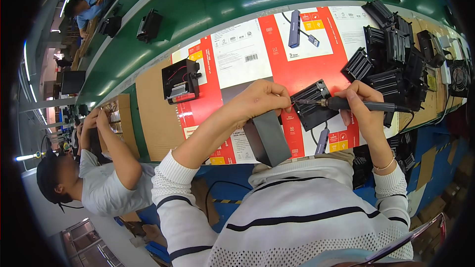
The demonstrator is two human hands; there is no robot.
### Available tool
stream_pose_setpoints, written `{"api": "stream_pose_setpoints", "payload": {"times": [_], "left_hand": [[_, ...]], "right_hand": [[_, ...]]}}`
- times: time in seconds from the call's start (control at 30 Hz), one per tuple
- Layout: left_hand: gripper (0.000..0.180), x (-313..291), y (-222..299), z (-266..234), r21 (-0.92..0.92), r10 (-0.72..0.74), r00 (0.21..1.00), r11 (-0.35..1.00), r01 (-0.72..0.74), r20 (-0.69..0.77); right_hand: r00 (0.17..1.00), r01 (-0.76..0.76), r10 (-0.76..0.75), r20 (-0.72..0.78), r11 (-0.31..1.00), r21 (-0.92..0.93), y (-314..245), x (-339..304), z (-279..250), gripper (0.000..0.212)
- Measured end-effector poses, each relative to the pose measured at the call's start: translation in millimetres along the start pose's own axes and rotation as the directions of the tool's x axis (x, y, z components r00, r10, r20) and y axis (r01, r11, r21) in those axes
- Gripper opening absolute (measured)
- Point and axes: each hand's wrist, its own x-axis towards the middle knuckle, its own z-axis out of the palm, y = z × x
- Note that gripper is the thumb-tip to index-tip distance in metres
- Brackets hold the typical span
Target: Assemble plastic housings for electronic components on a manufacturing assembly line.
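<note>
My right hand [365, 111] grips a soldering iron [341, 104], its metal tip pointing left over a ribbed black plastic part [316, 118]. At that part's left edge, the fingertips of my left hand [264, 98] are pinched together near the iron's tip. Whatever they hold is too small to make out. Below my left wrist a black box-shaped housing [267, 141] rests at the near edge of the work surface. Farther left lies an open black housing [180, 83] with red wires inside.
Red and white printed cardboard [242, 44] covers the bench. Many ribbed black parts [396, 44] are heaped at the right, beside coiled cable [460, 79]. Beyond runs a green conveyor [208, 7] carrying black housings [149, 24]. A co-worker [114, 183] sits at the left.
</note>
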Motion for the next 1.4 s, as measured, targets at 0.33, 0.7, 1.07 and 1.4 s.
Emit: {"api": "stream_pose_setpoints", "payload": {"times": [0.33,0.7,1.07,1.4], "left_hand": [[0.016,-2.2,4.9,3.3,-0.039,-0.018,0.999,0.999,0.016,-0.043],[0.015,-1.2,3.8,2.2,-0.073,-0.041,0.998,0.997,0.037,-0.048],[0.015,1.0,1.3,0.3,-0.086,-0.068,0.996,0.994,0.064,-0.050],[0.016,1.2,-0.6,-0.3,-0.073,-0.054,0.998,0.996,0.051,-0.042]], "right_hand": [[0.998,-0.050,0.049,-0.030,0.998,-0.031,-7.4,3.7,5.2,0.028],[0.998,-0.063,0.063,-0.021,0.998,-0.009,-12.1,5.3,6.0,0.025],[0.996,0.060,-0.052,0.079,0.992,-0.110,-19.3,5.0,4.6,0.021],[0.794,0.603,-0.409,0.451,0.625,-0.496,-40.7,12.4,-2.2,0.019]]}}
